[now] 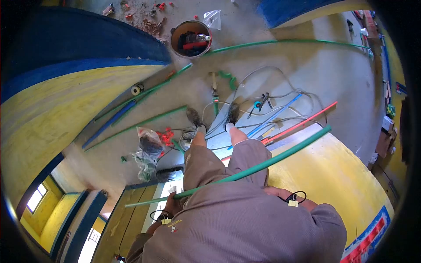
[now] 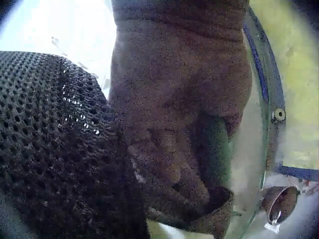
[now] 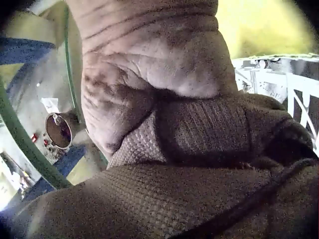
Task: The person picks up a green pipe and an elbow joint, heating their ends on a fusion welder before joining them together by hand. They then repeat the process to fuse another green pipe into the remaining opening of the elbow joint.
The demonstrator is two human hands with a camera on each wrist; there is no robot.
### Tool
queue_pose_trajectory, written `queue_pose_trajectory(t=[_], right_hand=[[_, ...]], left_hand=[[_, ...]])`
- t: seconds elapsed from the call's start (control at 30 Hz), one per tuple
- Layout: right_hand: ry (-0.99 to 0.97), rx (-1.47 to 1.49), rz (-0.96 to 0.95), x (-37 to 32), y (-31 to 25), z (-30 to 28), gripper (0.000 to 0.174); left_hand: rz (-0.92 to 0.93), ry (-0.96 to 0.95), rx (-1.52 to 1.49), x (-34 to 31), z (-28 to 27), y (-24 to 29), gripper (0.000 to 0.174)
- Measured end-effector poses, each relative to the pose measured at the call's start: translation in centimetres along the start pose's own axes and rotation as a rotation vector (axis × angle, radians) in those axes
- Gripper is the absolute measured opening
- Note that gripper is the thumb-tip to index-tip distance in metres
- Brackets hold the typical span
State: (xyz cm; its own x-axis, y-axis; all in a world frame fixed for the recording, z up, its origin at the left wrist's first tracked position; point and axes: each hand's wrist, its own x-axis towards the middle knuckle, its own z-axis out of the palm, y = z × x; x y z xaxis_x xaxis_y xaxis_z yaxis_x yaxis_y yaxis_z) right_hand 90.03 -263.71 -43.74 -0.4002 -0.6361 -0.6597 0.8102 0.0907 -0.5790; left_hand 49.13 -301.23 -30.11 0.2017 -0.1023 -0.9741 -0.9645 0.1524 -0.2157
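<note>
The L hand (image 1: 172, 205) is closed round the green pipe (image 1: 285, 155), w/ the fingers curled about it, nr its narrow-looking end. From this grip, a short part of the pipe sticks out to the left, and the much longer part goes up to the right, in front of the shirt (image 1: 237, 215) and across the shorts (image 1: 247, 160). Its far R end is seen over the yellow surface (image 1: 320, 171), well apart from the grip. The pipe has a slight bend.

The R hand (image 3: 159, 74) is at the person's R side, against folds of brown cloth (image 3: 199, 129). Its fingers are hidden, so I can't tell if it is open or closed. The pipe passes ahead of this hand; no contact btw them is seen.

Ahead of the L grip, a bit to the left, a clear plastic bag (image 1: 144, 153) lies on the floor (image 1: 351, 79), w/ red pieces (image 1: 167, 136) just beside. Further ahead are the two shoes (image 1: 233, 113) and, well beyond, a round bin (image 1: 173, 40) w/ a bottle (image 1: 201, 38) inside. Ahead and to the R of the grip there are a blue pipe (image 1: 274, 115), a red pipe (image 1: 307, 119), loose grey cable (image 1: 269, 66) and a dark hand tool (image 1: 264, 101), all on the floor.
</note>
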Motion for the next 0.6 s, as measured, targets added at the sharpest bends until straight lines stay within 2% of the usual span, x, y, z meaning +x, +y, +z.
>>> queue_pose_trajectory(t=[0.03,0.07,0.13,0.2,0.23,0.27,0.33,0.37,0.4,0.47,0.5,0.57,0.6], right_hand=[[0.005,0.198,0.114,1.1,-4.2,-0.4,0.039],[0.012,0.395,0.227,-0.8,-6.5,-1.1,0.037],[0.020,0.798,0.461,-1.3,-15.1,-2.7,0.033],[0.035,0.696,0.427,-0.4,-11.8,-2.0,0.032],[0.047,0.599,0.400,-0.1,-11.5,-1.9,0.033],[0.037,0.606,0.404,0.0,-11.2,-1.6,0.033],[0.593,-0.004,0.373,0.5,-17.1,-3.9,0.035],[0.937,-0.115,0.299,1.0,-18.8,-4.4,0.036],[0.927,-0.112,0.299,1.6,-17.7,-4.1,0.036],[0.939,-0.495,0.091,2.7,-15.2,-4.0,0.034],[0.769,-0.183,0.238,2.6,-15.1,-3.6,0.033],[0.451,-0.069,0.291,1.7,-14.3,-2.6,0.029],[0.317,0.024,0.096,1.2,-11.7,-0.4,0.028]], left_hand=[[-0.018,-0.079,-0.132,2.1,-1.9,-1.7,0.062],[-0.033,-0.158,-0.260,3.8,-3.6,-3.0,0.061],[0.003,-0.137,-0.207,4.8,-6.1,-5.0,0.060],[0.098,-0.123,-0.094,5.9,-7.0,-5.0,0.056],[0.045,-0.142,-0.249,3.9,-4.5,-3.5,0.053],[0.038,-0.132,-0.250,4.4,-5.2,-4.1,0.053],[0.069,-0.152,-0.373,7.3,-6.8,-5.1,0.050],[0.104,-0.137,-0.331,8.8,-7.2,-5.8,0.043],[0.465,-0.080,0.376,13.6,-11.5,-9.1,0.038],[0.543,0.091,0.332,8.4,-7.9,-6.6,0.035],[0.552,0.089,0.336,8.4,-8.1,-6.0,0.035],[0.505,0.216,0.430,7.8,-10.1,-6.5,0.036],[0.480,0.281,0.474,7.4,-11.6,-7.1,0.037]])
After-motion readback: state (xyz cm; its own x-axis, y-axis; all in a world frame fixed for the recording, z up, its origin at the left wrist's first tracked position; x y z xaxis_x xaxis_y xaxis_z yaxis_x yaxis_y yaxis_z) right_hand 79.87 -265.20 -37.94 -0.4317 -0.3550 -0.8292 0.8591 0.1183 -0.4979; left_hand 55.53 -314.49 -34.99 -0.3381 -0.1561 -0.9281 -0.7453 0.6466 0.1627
